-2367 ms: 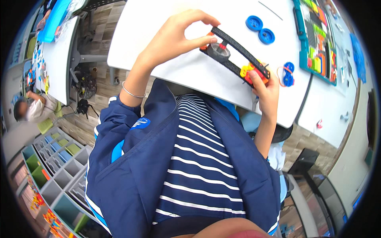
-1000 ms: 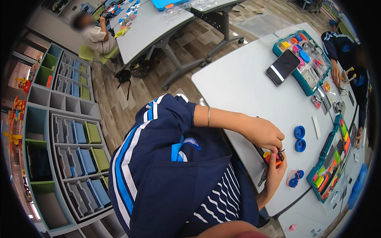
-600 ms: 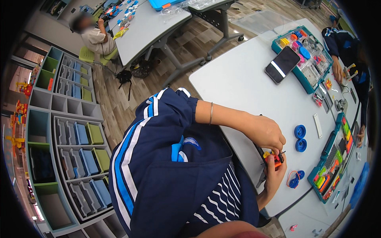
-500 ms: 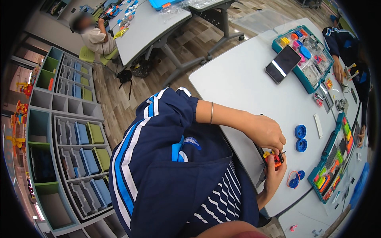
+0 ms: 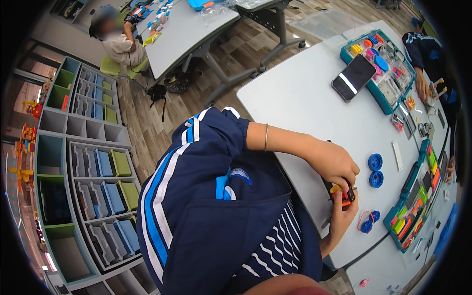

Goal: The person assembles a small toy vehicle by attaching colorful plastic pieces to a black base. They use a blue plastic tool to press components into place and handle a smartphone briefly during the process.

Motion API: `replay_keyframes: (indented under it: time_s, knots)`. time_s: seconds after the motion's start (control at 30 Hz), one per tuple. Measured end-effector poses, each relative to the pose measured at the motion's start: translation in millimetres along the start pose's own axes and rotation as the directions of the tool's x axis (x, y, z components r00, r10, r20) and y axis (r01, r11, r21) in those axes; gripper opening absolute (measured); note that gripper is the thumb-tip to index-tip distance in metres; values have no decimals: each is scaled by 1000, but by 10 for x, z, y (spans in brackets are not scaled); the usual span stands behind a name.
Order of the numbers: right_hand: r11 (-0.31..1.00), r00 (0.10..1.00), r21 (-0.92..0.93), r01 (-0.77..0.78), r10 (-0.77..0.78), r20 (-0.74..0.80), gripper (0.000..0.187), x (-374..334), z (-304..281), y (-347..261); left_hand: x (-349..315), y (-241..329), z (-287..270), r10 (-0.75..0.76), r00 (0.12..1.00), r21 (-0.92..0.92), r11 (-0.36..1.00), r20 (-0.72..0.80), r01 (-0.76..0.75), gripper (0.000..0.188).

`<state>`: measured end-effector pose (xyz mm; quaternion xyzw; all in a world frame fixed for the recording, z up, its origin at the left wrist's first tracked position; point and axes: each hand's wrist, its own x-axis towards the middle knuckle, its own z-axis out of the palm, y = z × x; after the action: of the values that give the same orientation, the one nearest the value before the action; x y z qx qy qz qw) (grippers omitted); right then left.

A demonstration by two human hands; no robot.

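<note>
My left hand (image 5: pixel 335 163), a thin bracelet at its wrist, reaches across from above with its fingers closed on a small building-block model (image 5: pixel 347 198). Orange, yellow and black parts of the model show between the fingers; the rest is covered. From below, my right hand (image 5: pixel 339 222) grips the same model, its thumb against the orange part. Both hands are at the near edge of the light grey table (image 5: pixel 295 93). Two blue wheels (image 5: pixel 375 170) lie just beyond them, and blue gears with an orange band (image 5: pixel 367 222) lie close to my right hand.
A dark phone (image 5: pixel 353 77) rests against a teal parts box (image 5: pixel 386 98) at the far left of the table. Another teal box (image 5: pixel 397 211) holds colourful bricks, with a white strip (image 5: pixel 397 155) nearby. Other people sit at the tables. Shelves with bins (image 5: pixel 101 196) stand at the left.
The whole view has shifted slightly. My left fingers have moved a little over the model, and more of its black part shows at the right. Both hands keep hold of it.
</note>
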<state>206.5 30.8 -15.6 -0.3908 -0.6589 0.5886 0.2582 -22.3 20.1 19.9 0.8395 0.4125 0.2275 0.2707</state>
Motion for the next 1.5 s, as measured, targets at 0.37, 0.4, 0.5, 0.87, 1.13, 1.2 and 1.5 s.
replay_keyframes:
  time_s: [0.37, 0.4, 0.5, 0.87, 1.13, 1.2, 1.5]
  knots:
    - [974, 936, -202, 98, -159, -315, 67, -138, -8, 27, -24, 172, 244, -207, 963, -17, 978, -174, 207, 38]
    - [990, 936, -129, 59, -99, -337, 62, -192, -12, 25, -32, 200, 272, -221, 952, -34, 975, -212, 219, 40]
    - [994, 944, 87, 58, -26, -330, 51, -302, -26, 42, -18, 254, 354, -251, 916, -64, 968, -313, 243, 43]
    - [961, 961, 239, -142, 192, -202, 37, -390, 92, -92, -179, 215, 315, -624, 766, -163, 781, -153, 603, 39]
    - [941, 982, 297, -163, 183, -41, 56, -335, 258, -142, -201, 326, 298, -599, 783, -96, 800, -168, 592, 31]
    - [925, 978, 321, -202, 205, 27, 57, -322, 207, -172, -215, 338, 284, -550, 819, -40, 833, -163, 552, 30]
    - [905, 908, 90, -417, 409, 96, 49, -413, 183, -415, -287, 308, 402, -331, 941, 46, 941, -72, 335, 26]
